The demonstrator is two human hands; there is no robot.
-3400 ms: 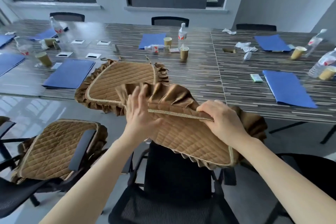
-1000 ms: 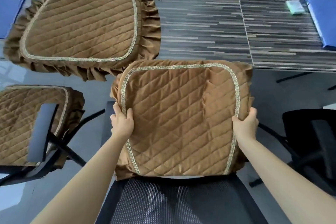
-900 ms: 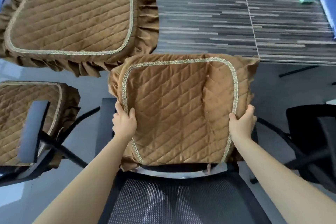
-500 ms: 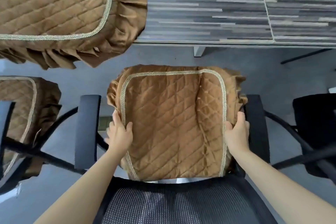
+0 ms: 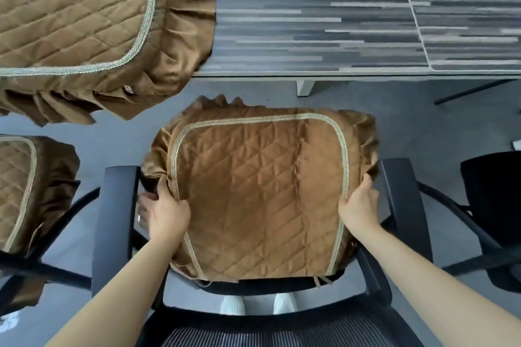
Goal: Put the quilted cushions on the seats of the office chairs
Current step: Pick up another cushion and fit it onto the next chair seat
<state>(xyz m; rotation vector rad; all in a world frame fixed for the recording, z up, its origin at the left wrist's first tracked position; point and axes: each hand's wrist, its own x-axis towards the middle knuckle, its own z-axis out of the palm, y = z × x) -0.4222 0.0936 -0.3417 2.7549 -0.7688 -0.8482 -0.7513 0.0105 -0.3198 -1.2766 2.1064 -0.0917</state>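
A brown quilted cushion [image 5: 259, 194] with gold braid and a ruffled skirt lies across the seat of the black office chair [image 5: 115, 222] directly below me, between its two armrests. My left hand [image 5: 166, 214] grips its left edge, fingers tucked under the ruffle. On the right edge sits my right hand [image 5: 359, 205], thumb on top of the braid. Another quilted cushion [image 5: 73, 8] rests on the table at the upper left, its skirt hanging over the edge. A third cushion [image 5: 19, 189] covers the seat of the chair on the left.
The striped dark conference table [image 5: 324, 14] runs across the top, its edge just beyond the chair. A bare black chair [image 5: 490, 194] stands at the right. The mesh backrest [image 5: 253, 332] of the middle chair is at the bottom, with grey floor around.
I unfolded the cushion, lifted it off the table edge and lowered it between the armrests onto the seat. My view has tilted down and both hands have kept hold of its sides.
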